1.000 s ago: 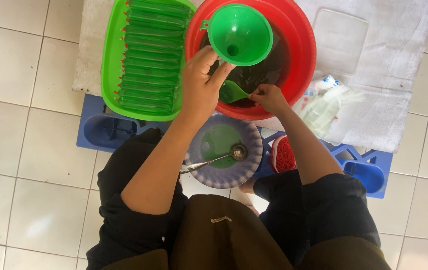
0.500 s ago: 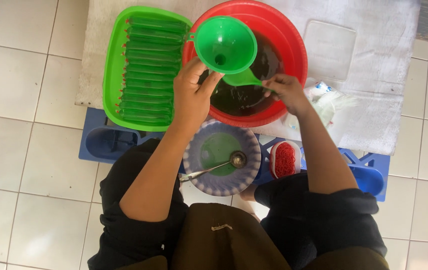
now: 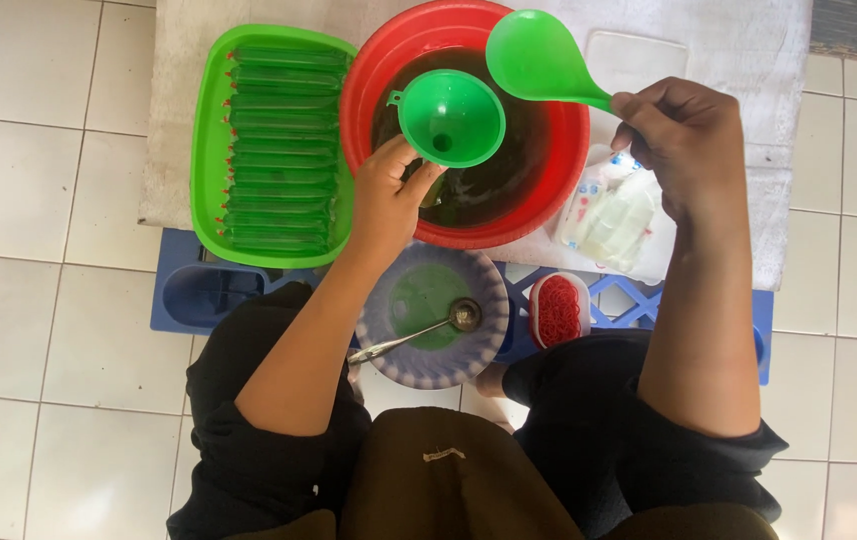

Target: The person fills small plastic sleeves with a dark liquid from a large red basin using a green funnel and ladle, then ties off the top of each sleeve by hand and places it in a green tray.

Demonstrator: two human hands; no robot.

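Observation:
My left hand grips a green funnel by its neck, over the near side of a red basin of dark liquid. My right hand holds the handle of a green ladle, raised above the basin's far right rim with its bowl tilted up. A green tray to the left of the basin carries several long filled green plastic tubes laid side by side.
Below the basin a patterned bowl of green liquid holds a metal spoon. A small tub of red rubber bands sits beside it. Clear plastic bags lie on the white cloth. A blue crate lies underneath, on tiled floor.
The ladle has come up out of the basin and swung to the right, above the rim. The funnel has shifted slightly toward the basin's middle in my left hand.

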